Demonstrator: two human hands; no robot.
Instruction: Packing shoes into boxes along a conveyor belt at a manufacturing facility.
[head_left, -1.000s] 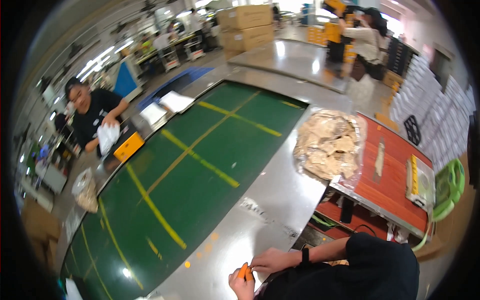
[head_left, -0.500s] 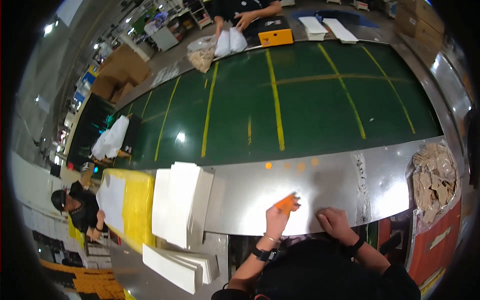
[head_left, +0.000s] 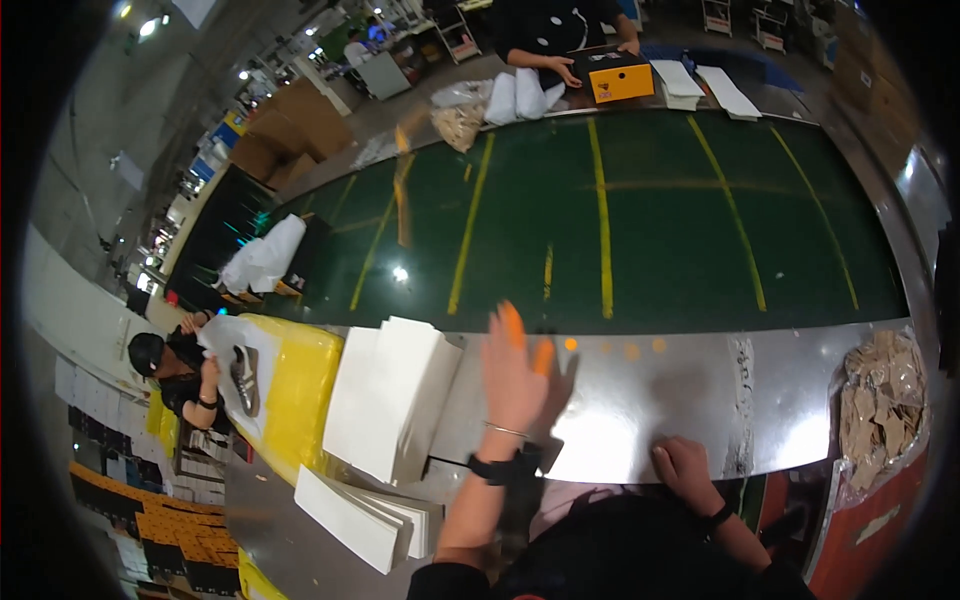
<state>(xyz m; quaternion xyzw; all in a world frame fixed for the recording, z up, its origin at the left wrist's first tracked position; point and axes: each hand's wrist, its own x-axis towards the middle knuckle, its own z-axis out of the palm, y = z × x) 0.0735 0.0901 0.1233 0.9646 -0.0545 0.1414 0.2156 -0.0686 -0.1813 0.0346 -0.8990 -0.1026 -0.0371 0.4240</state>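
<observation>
My left hand (head_left: 514, 378) reaches up over the near steel ledge (head_left: 600, 430) toward the green conveyor belt (head_left: 540, 215). Its fingers are stretched out, with orange covering at some of the tips, and it holds nothing I can see. A bracelet and a dark wristwatch are on that wrist. My right hand (head_left: 686, 468) rests at the ledge's near edge, its fingers curled in and nothing visible in them. Above the belt's far left part is a blurred orange strip (head_left: 402, 195); its kind cannot be told. Small orange dots (head_left: 571, 344) mark the ledge.
Left of my hand stand white card stacks (head_left: 385, 400) and a yellow-wrapped bundle (head_left: 300, 375). A person there handles white paper beside a shoe (head_left: 245, 380). Across the belt, another person holds an orange-and-black shoebox (head_left: 620, 82). Brown paper (head_left: 882, 405) fills a bag at right.
My left hand has moved forward and left, its fingers opening out. The orange strip has appeared over the belt. Across it, the person's hands went from white bundles to the shoebox. The view has shifted.
</observation>
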